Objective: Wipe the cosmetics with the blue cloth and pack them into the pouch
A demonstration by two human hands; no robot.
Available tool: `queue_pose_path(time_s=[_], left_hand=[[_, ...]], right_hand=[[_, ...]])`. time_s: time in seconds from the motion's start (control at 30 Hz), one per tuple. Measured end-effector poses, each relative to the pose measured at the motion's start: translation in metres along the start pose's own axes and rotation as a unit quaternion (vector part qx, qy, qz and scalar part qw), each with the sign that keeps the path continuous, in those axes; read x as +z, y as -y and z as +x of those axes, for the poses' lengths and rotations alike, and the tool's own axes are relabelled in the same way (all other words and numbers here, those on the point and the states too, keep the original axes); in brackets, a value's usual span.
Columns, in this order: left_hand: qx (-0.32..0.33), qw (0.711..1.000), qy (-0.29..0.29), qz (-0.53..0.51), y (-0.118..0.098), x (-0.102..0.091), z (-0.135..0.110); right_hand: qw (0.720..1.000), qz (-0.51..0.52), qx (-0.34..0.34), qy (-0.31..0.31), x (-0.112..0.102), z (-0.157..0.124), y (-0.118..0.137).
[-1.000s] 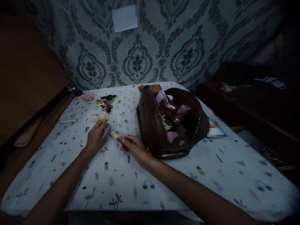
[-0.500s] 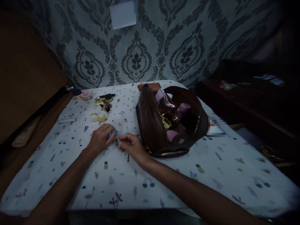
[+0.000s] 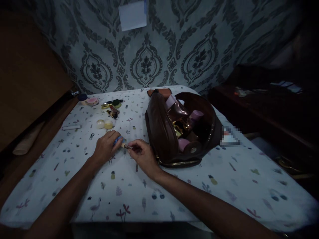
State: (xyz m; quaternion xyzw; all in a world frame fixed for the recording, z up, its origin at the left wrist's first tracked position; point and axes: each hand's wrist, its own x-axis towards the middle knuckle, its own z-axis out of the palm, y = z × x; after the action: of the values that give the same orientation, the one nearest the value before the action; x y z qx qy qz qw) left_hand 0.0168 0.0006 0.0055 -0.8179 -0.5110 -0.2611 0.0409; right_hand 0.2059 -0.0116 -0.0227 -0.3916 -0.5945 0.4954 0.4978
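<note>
My left hand point(image 3: 107, 146) is closed around a small blue item point(image 3: 118, 140), mostly hidden under the fingers. With the fingertips of my right hand point(image 3: 143, 156) I pinch one end of a slim stick point(image 3: 126, 146), pale at its left end and darker toward my fingers. Its left end meets the blue item; its exact kind is too small to tell. Just right of my right hand stands a brown bag point(image 3: 159, 129), unzipped and full of cosmetics, among them a pink-capped bottle point(image 3: 195, 116) and a shiny dark pouch point(image 3: 179, 111).
Beyond my left hand lie two small round jars point(image 3: 108, 124), a lipstick point(image 3: 111, 114), and a gold tube point(image 3: 106, 105). Farther left are a pink compact point(image 3: 93, 101), a dark-lidded jar point(image 3: 82, 99) and a white tube point(image 3: 71, 127). An orange-brown case point(image 3: 163, 92) sits behind the bag.
My right hand has drawn slightly right, away from my left hand. More of the slim stick now shows between them. The view has shifted slightly.
</note>
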Motion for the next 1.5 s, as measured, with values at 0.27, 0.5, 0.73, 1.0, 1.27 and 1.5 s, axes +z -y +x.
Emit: queue_pose_path(time_s=[0.27,0.5,0.73,1.0,1.27,1.5], left_hand=[[-0.047,0.998,0.034,-0.04,-0.003,-0.004,-0.001],[-0.093,0.99,0.032,-0.099,-0.009,-0.005,0.003],[-0.116,0.981,-0.001,-0.153,-0.031,-0.001,0.005],[-0.16,0.951,-0.004,-0.264,-0.04,-0.007,0.008],[-0.163,0.928,0.008,-0.334,-0.042,-0.007,0.007],[-0.166,0.912,0.014,-0.375,-0.049,-0.007,0.004]], right_hand=[[0.995,0.076,0.036,-0.047,-0.002,0.006,-0.008],[0.982,0.16,0.08,-0.058,0.002,0.006,-0.004],[0.968,0.205,0.139,-0.027,0.005,0.002,0.005],[0.981,0.183,0.057,0.016,0.004,0.002,0.011],[0.995,0.096,0.004,0.037,0.0,0.004,0.015],[0.989,0.125,0.061,0.048,-0.002,0.004,0.019]])
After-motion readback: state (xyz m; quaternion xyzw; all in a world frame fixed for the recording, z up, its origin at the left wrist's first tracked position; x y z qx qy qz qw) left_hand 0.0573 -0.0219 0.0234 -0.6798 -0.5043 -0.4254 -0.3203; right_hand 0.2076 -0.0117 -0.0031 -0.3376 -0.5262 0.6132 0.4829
